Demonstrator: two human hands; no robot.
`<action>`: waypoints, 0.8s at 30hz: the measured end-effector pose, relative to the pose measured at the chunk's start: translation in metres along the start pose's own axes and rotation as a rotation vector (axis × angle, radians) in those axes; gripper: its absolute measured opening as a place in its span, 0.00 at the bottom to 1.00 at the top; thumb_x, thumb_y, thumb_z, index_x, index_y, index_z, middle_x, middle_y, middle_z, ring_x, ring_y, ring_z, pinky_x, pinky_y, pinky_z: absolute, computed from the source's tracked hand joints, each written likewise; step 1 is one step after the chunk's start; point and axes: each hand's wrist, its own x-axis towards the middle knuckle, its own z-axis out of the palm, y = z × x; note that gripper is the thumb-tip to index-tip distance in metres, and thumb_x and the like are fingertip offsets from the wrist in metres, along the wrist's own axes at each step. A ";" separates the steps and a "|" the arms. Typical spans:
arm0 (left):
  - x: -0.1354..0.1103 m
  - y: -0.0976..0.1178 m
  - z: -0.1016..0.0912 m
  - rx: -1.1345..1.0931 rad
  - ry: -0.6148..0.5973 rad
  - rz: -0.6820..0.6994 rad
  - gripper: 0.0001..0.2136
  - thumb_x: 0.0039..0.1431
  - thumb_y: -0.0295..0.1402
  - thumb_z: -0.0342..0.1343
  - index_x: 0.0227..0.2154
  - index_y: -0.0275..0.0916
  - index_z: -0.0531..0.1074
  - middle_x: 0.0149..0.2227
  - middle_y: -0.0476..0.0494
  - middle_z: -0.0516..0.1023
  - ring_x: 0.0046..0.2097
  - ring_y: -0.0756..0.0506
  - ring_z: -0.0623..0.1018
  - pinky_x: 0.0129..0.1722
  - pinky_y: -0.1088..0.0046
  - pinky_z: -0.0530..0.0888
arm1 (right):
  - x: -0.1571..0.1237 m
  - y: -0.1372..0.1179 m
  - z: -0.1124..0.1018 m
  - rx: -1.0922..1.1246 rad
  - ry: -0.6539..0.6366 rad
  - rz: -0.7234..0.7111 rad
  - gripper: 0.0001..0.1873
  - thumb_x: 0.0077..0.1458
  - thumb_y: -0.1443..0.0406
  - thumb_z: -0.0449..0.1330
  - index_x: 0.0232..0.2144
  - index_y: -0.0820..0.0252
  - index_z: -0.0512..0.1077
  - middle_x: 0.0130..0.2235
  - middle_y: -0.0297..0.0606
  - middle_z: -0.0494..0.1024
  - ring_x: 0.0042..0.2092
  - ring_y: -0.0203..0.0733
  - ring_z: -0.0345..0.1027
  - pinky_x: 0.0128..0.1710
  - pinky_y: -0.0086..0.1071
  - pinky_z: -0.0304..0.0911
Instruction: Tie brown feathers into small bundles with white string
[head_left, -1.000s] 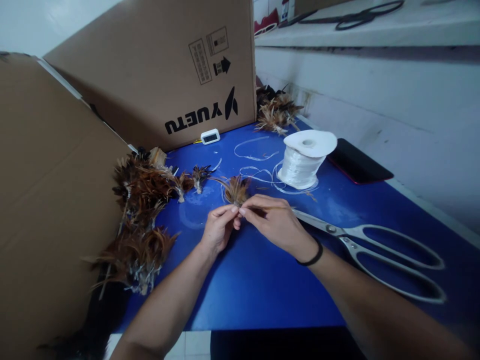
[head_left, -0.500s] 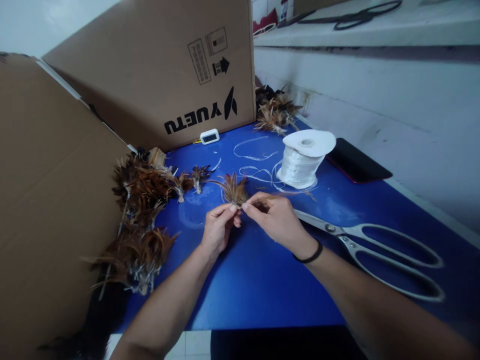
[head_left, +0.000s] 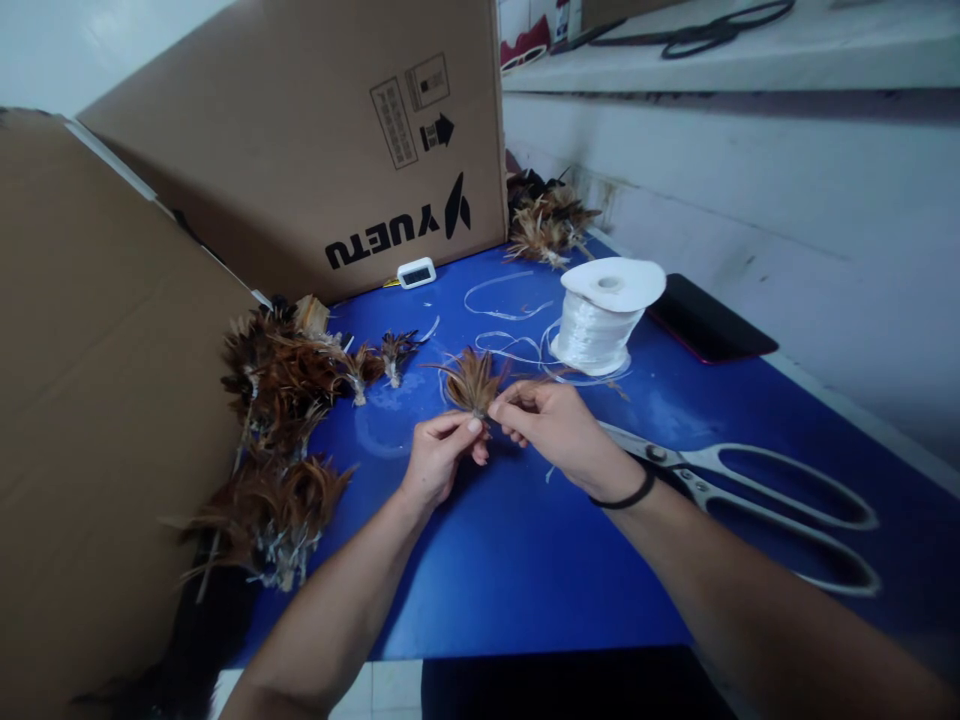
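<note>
My left hand [head_left: 442, 455] pinches the base of a small bundle of brown feathers [head_left: 472, 378] between thumb and fingers. The feathers fan upward, away from me. At the right side of that base, my right hand [head_left: 562, 435] is closed in a pinch; what its fingertips hold is too small to make out. A short pale strand end [head_left: 550, 474] shows just below the right hand. Large metal scissors [head_left: 701, 470] lie to the right, their blades partly behind my right hand and wrist. Beyond the hands stands a spool of white string [head_left: 600, 325], loose string curling beside it.
Piles of feather bundles [head_left: 281, 375] lie along the table's left side, with more feathers [head_left: 551, 220] at the back. Cardboard boxes [head_left: 285, 130] wall off the left and rear. A small white digital display [head_left: 416, 273] and a dark phone [head_left: 712, 318] rest on the blue table [head_left: 540, 590].
My right hand has turned slightly and its curled fingers show more beneath. The feather bundle has shifted slightly right. A pale strand end now shows below my right hand.
</note>
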 end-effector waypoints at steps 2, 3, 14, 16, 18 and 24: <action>0.000 0.000 0.000 0.012 -0.012 -0.004 0.09 0.50 0.35 0.61 0.24 0.32 0.76 0.21 0.47 0.72 0.20 0.54 0.70 0.21 0.78 0.68 | 0.000 0.000 -0.001 -0.012 -0.014 0.006 0.04 0.44 0.67 0.58 0.21 0.63 0.70 0.20 0.31 0.71 0.20 0.30 0.60 0.23 0.27 0.59; 0.000 -0.001 -0.001 0.019 -0.019 -0.006 0.09 0.50 0.35 0.61 0.23 0.32 0.76 0.20 0.47 0.72 0.19 0.54 0.70 0.20 0.78 0.68 | 0.001 0.000 -0.002 -0.027 -0.016 0.004 0.04 0.44 0.67 0.58 0.21 0.63 0.70 0.20 0.31 0.71 0.20 0.31 0.60 0.23 0.27 0.59; 0.001 -0.004 -0.005 0.120 -0.072 0.022 0.09 0.50 0.36 0.61 0.25 0.32 0.76 0.19 0.47 0.73 0.19 0.53 0.71 0.21 0.76 0.69 | -0.001 -0.001 -0.009 -0.351 -0.016 -0.117 0.06 0.45 0.66 0.56 0.23 0.62 0.72 0.25 0.34 0.76 0.28 0.36 0.68 0.29 0.29 0.60; 0.001 -0.004 -0.005 0.143 -0.080 0.033 0.09 0.50 0.35 0.60 0.25 0.32 0.76 0.19 0.47 0.72 0.19 0.52 0.71 0.21 0.75 0.69 | -0.001 -0.002 -0.010 -0.418 -0.021 -0.140 0.07 0.46 0.66 0.55 0.22 0.62 0.73 0.25 0.34 0.76 0.27 0.36 0.67 0.29 0.29 0.59; 0.001 -0.004 -0.005 0.164 -0.085 0.036 0.10 0.50 0.36 0.61 0.25 0.32 0.76 0.19 0.48 0.72 0.19 0.52 0.71 0.20 0.75 0.69 | -0.002 -0.003 -0.011 -0.455 -0.033 -0.164 0.08 0.47 0.66 0.55 0.23 0.62 0.73 0.25 0.34 0.76 0.27 0.35 0.66 0.29 0.28 0.59; 0.001 -0.001 -0.002 0.210 -0.066 0.036 0.11 0.49 0.38 0.61 0.24 0.32 0.76 0.18 0.48 0.72 0.19 0.52 0.71 0.20 0.75 0.70 | -0.003 -0.006 -0.013 -0.539 -0.038 -0.180 0.09 0.47 0.65 0.55 0.21 0.63 0.73 0.23 0.34 0.75 0.25 0.34 0.64 0.26 0.28 0.56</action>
